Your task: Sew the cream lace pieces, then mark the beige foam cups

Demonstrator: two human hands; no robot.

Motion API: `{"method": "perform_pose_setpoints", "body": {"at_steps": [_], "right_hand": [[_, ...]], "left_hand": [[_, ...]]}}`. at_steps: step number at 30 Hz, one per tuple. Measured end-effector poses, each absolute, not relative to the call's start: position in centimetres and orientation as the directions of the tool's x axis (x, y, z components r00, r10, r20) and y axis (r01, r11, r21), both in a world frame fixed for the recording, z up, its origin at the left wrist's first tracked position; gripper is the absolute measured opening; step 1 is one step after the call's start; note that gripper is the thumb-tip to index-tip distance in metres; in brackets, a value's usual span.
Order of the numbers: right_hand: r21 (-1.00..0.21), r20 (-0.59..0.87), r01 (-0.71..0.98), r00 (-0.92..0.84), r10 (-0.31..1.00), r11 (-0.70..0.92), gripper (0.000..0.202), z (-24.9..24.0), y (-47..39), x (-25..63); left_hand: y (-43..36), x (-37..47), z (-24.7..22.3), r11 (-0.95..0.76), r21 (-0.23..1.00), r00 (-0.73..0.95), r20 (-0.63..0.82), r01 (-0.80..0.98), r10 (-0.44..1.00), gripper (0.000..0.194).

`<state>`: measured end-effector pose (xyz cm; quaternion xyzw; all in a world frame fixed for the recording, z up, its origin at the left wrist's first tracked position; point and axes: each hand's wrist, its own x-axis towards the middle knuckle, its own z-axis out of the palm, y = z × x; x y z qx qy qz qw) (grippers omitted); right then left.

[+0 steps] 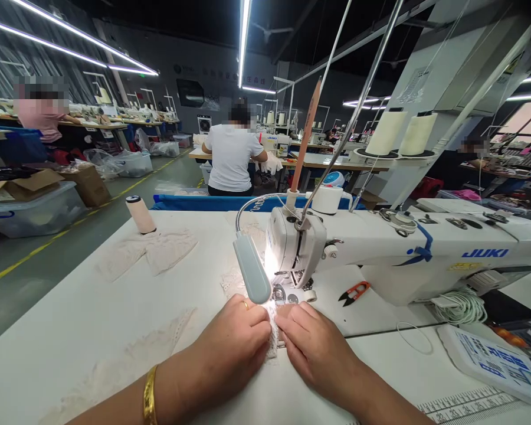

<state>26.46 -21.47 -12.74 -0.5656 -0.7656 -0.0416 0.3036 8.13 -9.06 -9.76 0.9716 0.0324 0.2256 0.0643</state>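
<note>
A narrow strip of pale lace fabric (272, 341) runs between my hands, just in front of the sewing machine's needle area. My left hand (234, 333), with a gold ring and bangle, is closed with its fingers bunched on the strip's left side. From the right, my right hand (316, 342) pinches the strip's edge, fingers pressed together. The white sewing machine (429, 245) has its lit head above the work. A grey-green lamp (253, 268) on a bendy neck hides part of the needle area and the lace behind it.
Orange thread snips (354, 293) lie right of the needle. Cut lace pieces (159, 251) and a peach thread cone (140, 214) are on the table's left. Coiled cord (460, 306), a white-and-blue box (495, 360) and a printed ruler (473, 404) sit at right. A co-worker (232, 156) sits ahead.
</note>
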Motion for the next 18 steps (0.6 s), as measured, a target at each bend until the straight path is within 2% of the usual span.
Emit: {"method": "perform_pose_setpoints", "body": {"at_steps": [5,9,12,15,18], "right_hand": [[-0.293,0.536,0.865,-0.203,0.819,0.406,0.027,-12.32,-21.77,26.4],[-0.292,0.521,0.84,-0.26,0.813,0.456,0.027,-11.94,-22.0,26.31],[-0.278,0.517,0.837,-0.283,0.808,0.471,0.025,-11.93,-22.08,26.32],[-0.279,0.518,0.837,-0.282,0.808,0.471,0.023,-11.99,-22.11,26.41],[-0.281,0.517,0.837,-0.28,0.809,0.47,0.023,-12.04,-22.17,26.53]], "left_hand": [[-9.23,8.44,-10.13,-0.981,0.188,0.859,0.496,0.04,0.13,0.025],[-8.98,8.38,-9.9,-0.953,0.293,0.873,0.44,0.081,0.21,0.022],[-9.06,8.28,-10.07,-0.954,0.285,0.895,0.398,0.089,0.202,0.02],[-9.13,8.41,-10.35,-0.966,0.249,0.873,0.452,0.071,0.181,0.022],[-9.01,8.48,-10.02,-0.941,0.33,0.868,0.444,0.071,0.221,0.021]]}}
